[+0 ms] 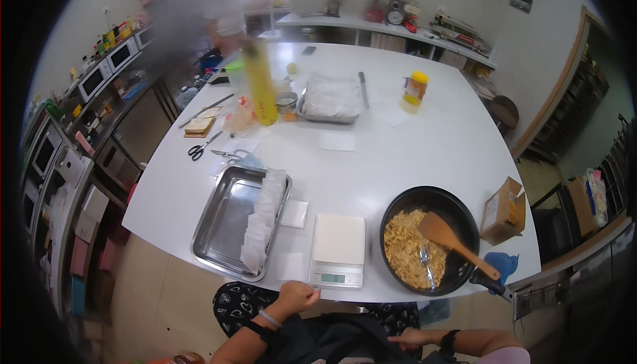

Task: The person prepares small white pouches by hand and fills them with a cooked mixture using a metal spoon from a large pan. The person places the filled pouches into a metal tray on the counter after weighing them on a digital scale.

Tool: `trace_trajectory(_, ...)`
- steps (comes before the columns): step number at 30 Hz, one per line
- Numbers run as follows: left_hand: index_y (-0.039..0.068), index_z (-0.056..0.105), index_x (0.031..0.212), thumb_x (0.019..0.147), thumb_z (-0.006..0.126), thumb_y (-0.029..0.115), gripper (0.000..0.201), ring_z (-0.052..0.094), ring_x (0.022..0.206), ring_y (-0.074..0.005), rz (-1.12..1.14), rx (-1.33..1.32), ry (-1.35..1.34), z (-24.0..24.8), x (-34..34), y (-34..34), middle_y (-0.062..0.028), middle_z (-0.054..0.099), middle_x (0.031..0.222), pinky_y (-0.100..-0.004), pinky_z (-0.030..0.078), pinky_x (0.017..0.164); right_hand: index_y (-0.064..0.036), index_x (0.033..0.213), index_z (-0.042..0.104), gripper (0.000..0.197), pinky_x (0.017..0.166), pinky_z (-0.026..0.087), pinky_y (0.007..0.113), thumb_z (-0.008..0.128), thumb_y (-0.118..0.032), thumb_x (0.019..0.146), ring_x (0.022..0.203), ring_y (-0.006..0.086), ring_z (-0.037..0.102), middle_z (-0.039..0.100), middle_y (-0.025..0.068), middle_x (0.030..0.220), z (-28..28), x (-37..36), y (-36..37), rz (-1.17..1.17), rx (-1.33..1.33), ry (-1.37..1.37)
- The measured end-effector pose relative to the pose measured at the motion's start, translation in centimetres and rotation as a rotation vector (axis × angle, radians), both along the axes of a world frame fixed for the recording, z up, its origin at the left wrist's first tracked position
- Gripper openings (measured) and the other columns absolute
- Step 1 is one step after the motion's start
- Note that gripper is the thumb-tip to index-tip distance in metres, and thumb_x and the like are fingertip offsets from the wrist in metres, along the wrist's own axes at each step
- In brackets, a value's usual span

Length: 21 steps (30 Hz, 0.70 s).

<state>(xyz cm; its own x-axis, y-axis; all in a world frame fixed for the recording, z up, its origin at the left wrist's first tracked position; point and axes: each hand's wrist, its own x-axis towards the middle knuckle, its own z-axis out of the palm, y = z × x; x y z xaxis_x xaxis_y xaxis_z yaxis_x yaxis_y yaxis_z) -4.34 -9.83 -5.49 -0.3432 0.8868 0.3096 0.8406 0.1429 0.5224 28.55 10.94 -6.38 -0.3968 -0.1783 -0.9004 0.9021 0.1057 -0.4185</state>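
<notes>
My left hand (pixel 298 296) is closed at the table's front edge, just below the left corner of a white digital scale (pixel 338 279). Whether it holds anything is hidden. Down at my dark apron (pixel 332 341), my right hand (pixel 409 338) has its fingers curled; I cannot see anything in them. A bare white square (pixel 338 239) covers the scale's top. Right of it, a black frying pan (pixel 464 221) contains a crumbly yellow-brown food (pixel 405 248), with a wooden spatula (pixel 458 244) and a metal spoon (pixel 426 264) in it. Left stands a steel tray (pixel 225 215) with a row of white pouches (pixel 264 215).
A cardboard box (pixel 504 211) and blue cloth (pixel 502 266) lie beside the pan. Farther back are scissors (pixel 204 146), a tall yellow roll (pixel 259 85), a second tray (pixel 330 120) of white pouches and a yellow-lidded jar (pixel 417 85). A blurred person (pixel 229 22) stands across the table.
</notes>
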Motion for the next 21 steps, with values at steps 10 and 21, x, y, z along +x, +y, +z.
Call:
trace_trajectory(10, 0.010, 0.048, 0.043, 0.073, 0.066, 0.019, 0.036, 0.049, 0.040, -0.0278, 0.009, 0.101, 0.056, 0.3, -0.3, 0.1, -0.0082, 0.047, 0.044, -0.0382, 0.037, 0.039, -0.0051, 0.053, 0.059, 0.072, 0.039, 0.035, 0.025, 0.043, -0.067, 0.085, 0.035, 0.0109, 0.043, 0.043, 0.0004, 0.039, -1.3, -0.3, 0.2, 0.087, -0.045, -0.035)
trace_trajectory(21, 0.010, 0.048, 0.047, 0.069, 0.067, 0.016, 0.030, 0.052, 0.044, -0.0288, 0.016, 0.058, 0.057, 0.8, 0.0, 0.5, -0.0090, 0.050, 0.047, -0.0393, 0.041, 0.043, -0.0032, 0.055, 0.058, 0.070, 0.038, 0.040, 0.024, 0.050, -0.068, 0.080, 0.037, 0.0123, 0.048, 0.047, 0.0026, 0.043, -0.5, -0.4, 0.4, 0.039, -0.019, -0.090)
